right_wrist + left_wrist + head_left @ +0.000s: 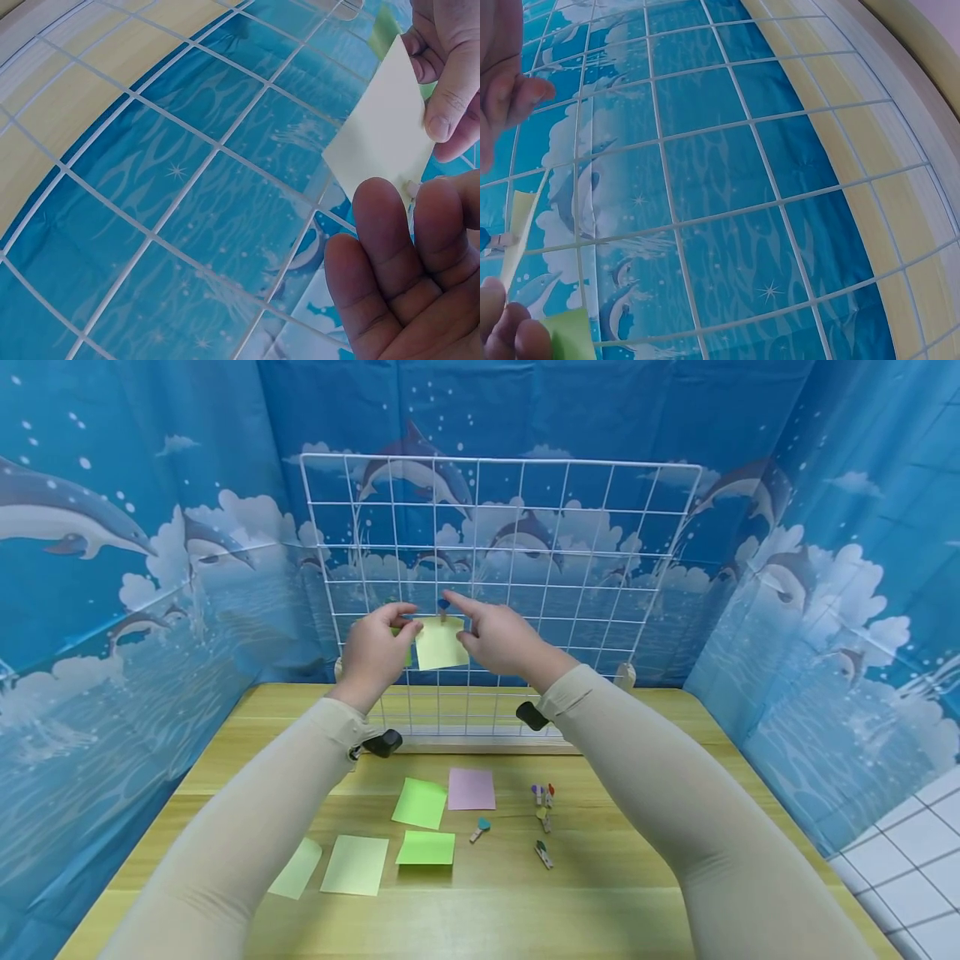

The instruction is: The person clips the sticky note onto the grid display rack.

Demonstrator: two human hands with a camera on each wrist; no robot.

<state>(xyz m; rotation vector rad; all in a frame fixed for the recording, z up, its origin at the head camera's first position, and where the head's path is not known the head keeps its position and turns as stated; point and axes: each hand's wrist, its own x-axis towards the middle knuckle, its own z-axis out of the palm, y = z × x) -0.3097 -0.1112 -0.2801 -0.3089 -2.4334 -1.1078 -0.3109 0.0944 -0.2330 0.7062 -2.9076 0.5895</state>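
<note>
A pale yellow sticky note [441, 644] hangs against the white wire grid [547, 585], with a blue-topped wooden clothespin [443, 605] at its upper edge. My left hand [375, 647] pinches the note's left edge between thumb and fingers. Just behind that hand shows part of a green sticky note [571, 334] at the grid. On the other side, my right hand [502, 639] points its index finger toward the clothespin's top, thumb near the note's right edge. Its other fingers [381, 225] are loosely bent with nothing gripped. Whether the index finger touches the clothespin I cannot tell.
On the wooden table [510, 902] lie green sticky notes [420, 802], a pink one [472, 789] and pale yellow ones [356, 865]. A teal-topped clothespin [480, 830] lies beside them; several more clothespins [543, 855] are to the right. Dolphin-print curtains [97, 610] surround the table.
</note>
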